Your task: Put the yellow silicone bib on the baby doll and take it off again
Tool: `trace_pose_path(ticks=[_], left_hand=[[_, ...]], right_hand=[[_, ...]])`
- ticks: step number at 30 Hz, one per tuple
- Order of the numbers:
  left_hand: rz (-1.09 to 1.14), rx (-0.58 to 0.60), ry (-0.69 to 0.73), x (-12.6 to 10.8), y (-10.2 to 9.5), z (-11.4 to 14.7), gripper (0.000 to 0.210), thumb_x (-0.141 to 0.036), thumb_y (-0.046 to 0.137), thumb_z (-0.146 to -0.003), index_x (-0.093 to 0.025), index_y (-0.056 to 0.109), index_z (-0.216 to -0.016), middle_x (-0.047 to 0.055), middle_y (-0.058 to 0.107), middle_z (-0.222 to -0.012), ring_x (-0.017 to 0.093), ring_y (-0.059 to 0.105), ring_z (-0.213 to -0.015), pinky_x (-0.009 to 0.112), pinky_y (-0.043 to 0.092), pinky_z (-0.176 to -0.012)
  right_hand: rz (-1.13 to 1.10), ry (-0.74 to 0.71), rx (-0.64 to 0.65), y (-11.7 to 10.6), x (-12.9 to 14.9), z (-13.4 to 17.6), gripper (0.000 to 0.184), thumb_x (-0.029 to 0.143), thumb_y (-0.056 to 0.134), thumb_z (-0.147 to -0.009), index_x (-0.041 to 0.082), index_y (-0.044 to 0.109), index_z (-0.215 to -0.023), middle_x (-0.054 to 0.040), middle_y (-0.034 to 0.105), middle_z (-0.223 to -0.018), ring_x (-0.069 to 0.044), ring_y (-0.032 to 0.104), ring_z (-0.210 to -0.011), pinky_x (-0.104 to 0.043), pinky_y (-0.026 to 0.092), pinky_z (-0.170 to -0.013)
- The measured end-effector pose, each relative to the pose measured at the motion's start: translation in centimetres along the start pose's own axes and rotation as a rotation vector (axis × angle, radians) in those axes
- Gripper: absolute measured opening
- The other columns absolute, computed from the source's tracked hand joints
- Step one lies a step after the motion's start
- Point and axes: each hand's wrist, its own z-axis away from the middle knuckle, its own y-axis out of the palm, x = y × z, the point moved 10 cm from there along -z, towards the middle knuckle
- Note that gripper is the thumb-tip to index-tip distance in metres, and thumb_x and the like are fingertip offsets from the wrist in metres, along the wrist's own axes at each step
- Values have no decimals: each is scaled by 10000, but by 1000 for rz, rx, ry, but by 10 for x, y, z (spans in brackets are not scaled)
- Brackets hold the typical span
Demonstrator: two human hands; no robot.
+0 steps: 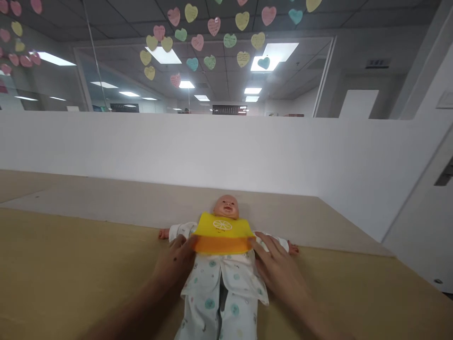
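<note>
A baby doll lies on its back with its head at the far end and its arms spread out. It wears white clothes printed with green dots. Over its chest lies a yellow bib with a white citrus slice drawn on it and an orange lower pocket. My left hand grips the left edge of the bib by that pocket. At the opposite edge, my right hand holds the bib between thumb and fingers, its other fingers lying over the doll's sleeve.
The doll lies on a tan table, with a paler strip along the far side. Behind stands a low white wall below glass carrying several heart-shaped paper notes. A door with a dark handle is at the right.
</note>
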Motion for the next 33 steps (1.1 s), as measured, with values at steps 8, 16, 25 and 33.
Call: trace_pose_path(ticks=[8, 16, 25, 33], left_hand=[[-15, -242, 158, -22, -21, -8, 282, -262, 423, -920, -194, 658, -1058, 64, 585, -842, 157, 594, -751, 260, 491, -661], [70, -221, 191, -23, -7, 6, 299, -244, 467, -923, -198, 623, -1174, 57, 567, -871, 128, 591, -730, 219, 508, -647], [260, -169, 193, -20, -17, 2, 371, -172, 458, -839, -194, 626, -1169, 68, 584, -909, 149, 597, -757, 246, 514, -658], [700, -147, -360, 49, 14, -66, 302, -328, 490, -762, -182, 662, -964, 46, 660, -877, 189, 611, -803, 335, 488, -791]], right_hand=[[-57, -138, -110, 24, 9, -12, 339, 144, 398, -921, 188, 602, -1188, -100, 672, -1162, -212, 625, -1071, -384, 490, -898], [-88, -158, -127, 21, 10, 4, 306, 184, 433, -928, 177, 594, -1187, -94, 673, -1157, -214, 633, -1053, -379, 512, -874], [-317, -76, -105, 15, 2, 6, 396, 168, 493, -869, 235, 562, -1253, -76, 607, -1275, -224, 552, -1188, -400, 469, -999], [-951, 793, -134, 82, -110, -3, 346, 361, 568, -796, 186, 642, -1086, -94, 662, -1177, -236, 609, -1100, -373, 478, -961]])
